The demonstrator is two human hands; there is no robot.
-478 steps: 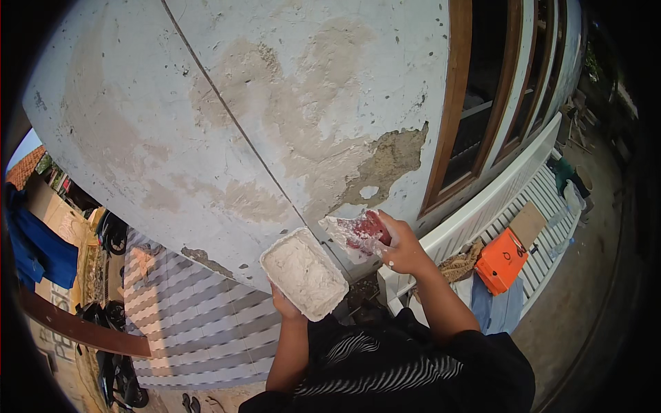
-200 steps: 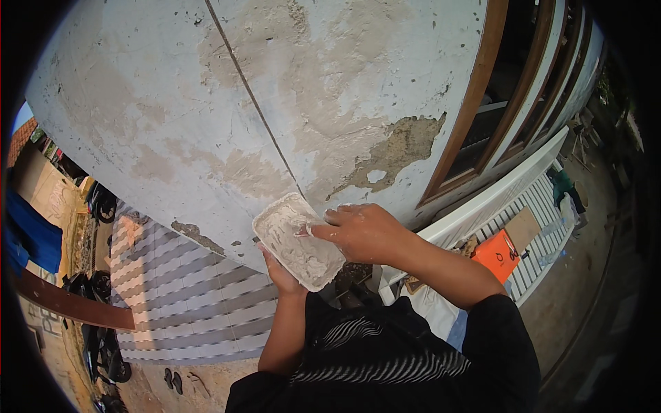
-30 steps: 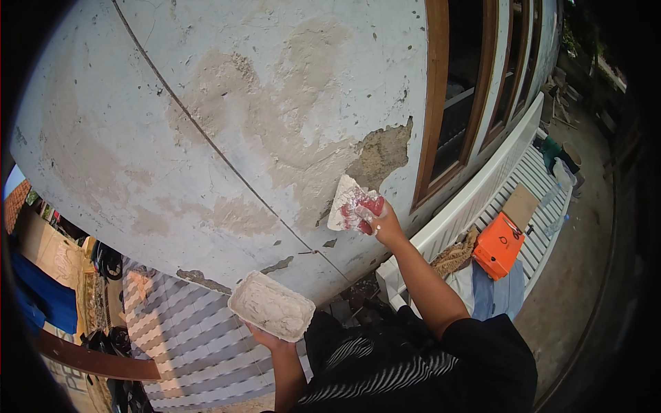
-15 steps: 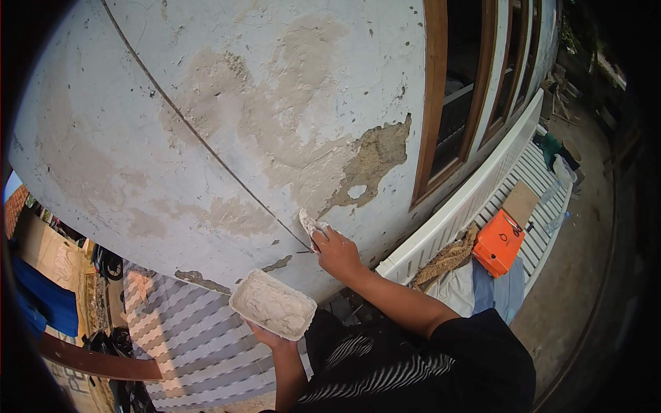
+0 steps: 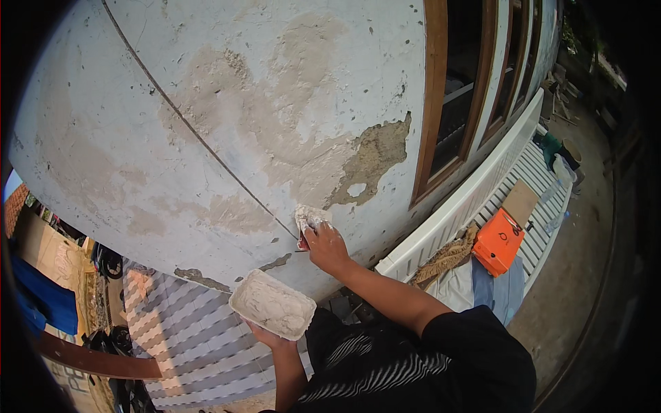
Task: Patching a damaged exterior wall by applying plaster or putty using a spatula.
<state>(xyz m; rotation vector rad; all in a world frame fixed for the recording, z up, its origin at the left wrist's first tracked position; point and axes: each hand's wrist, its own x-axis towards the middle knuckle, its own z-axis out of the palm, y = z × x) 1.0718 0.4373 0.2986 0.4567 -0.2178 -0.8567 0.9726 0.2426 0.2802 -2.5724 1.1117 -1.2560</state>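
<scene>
My right hand [image 5: 329,249] is closed round a putty knife [image 5: 311,217], whose blade is thickly covered in pale filler; a bit of red shows by the fingers. The blade is at the wall [image 5: 385,76], below the lower end of a bare, crumbling brown patch [image 5: 382,155]; I cannot tell whether it touches. Lower down, a shallow rectangular tub [image 5: 303,294] of off-white filler rests tilted in my left hand [image 5: 270,335], which grips it from beneath, its fingers mostly hidden. Beige filler patches [image 5: 237,215] spread over the white wall.
A dark line [image 5: 200,138] runs diagonally across the wall. Brown-framed windows [image 5: 432,103] stand to the right. Beside them, a white slatted bench [image 5: 516,268] bears an orange box [image 5: 498,242], a brown board [image 5: 520,202] and cloths. Striped tiles [image 5: 186,344] lie at lower left.
My right hand has shifted slightly left, and the putty knife has turned so its filler-laden face shows more. The tub and left hand have stayed in place.
</scene>
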